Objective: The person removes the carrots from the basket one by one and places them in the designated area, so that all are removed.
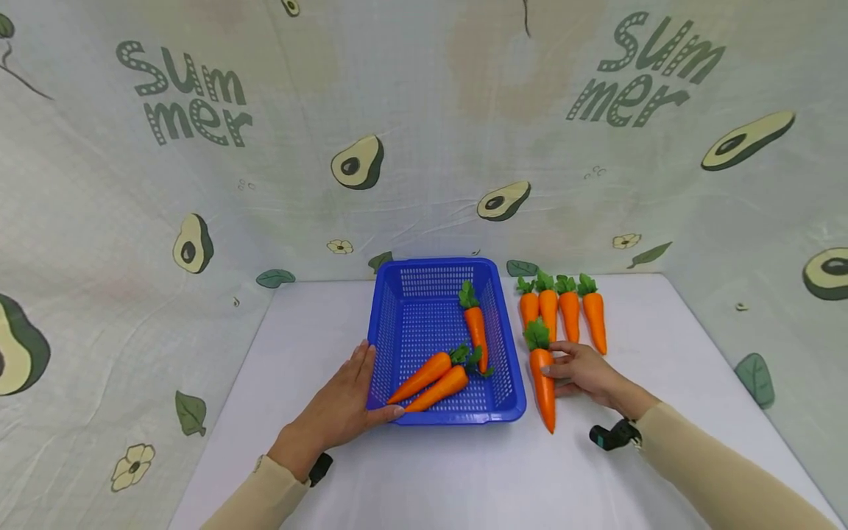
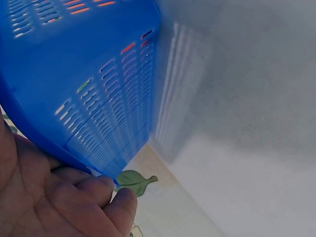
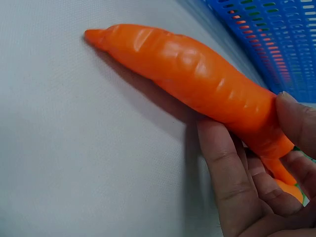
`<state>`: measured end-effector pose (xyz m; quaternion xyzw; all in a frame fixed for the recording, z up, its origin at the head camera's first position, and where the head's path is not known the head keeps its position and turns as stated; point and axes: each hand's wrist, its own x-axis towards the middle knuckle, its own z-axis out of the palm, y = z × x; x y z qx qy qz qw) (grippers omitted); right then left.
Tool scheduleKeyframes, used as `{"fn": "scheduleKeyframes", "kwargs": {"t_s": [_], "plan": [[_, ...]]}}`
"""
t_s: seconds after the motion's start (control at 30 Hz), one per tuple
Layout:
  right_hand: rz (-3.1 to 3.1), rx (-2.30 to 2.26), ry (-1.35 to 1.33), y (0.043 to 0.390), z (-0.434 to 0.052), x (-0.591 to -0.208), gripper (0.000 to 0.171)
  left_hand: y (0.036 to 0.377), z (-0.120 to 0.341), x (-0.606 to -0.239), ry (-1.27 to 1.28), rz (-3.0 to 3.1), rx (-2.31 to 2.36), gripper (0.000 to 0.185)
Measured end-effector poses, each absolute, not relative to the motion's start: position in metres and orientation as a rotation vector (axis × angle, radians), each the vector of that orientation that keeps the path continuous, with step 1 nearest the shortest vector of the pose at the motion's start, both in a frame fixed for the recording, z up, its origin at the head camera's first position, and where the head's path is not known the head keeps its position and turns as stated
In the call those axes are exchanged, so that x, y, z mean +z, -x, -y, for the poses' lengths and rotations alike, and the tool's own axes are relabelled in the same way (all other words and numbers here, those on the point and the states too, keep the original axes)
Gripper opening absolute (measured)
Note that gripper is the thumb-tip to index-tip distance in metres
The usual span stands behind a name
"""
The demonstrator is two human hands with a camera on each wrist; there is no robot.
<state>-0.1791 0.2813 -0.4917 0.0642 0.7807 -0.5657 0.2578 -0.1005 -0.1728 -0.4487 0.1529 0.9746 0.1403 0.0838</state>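
Fig.: your hands at the blue basket (image 1: 445, 412) on the white table (image 1: 411, 478); backdrop cloth reads "Summer" twice.

Your L hand (image 1: 344, 408) lies w/ straight fingers against the basket's near-left corner, thumb along the front rim. Your R hand (image 1: 586, 372) pinches a carrot (image 1: 543, 383) lying just right of the basket, tip toward 6 o'clock. Four carrots (image 1: 563, 313) sit in a row at 12 o'clock from it; three carrots (image 1: 457, 361) lie inside. Bare tabletop toward 6 o'clock, up to the near edge.
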Motion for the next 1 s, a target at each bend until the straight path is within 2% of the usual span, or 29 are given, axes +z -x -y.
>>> {"fn": "scheduleKeyframes", "kwargs": {"t_s": [0.37, 1.0], "plan": [[-2.186, -1.486, -0.279, 0.1798, -0.2784, -0.4925, 0.077, 0.1004, 0.1726, -0.4501, -0.431, -2.905, 0.445, 0.126], [-2.241, -1.458, -0.312, 0.1759, -0.2764, -0.4919, 0.074, 0.0991, 0.1717, -0.4484, -0.419, -2.909, 0.440, 0.124]]}}
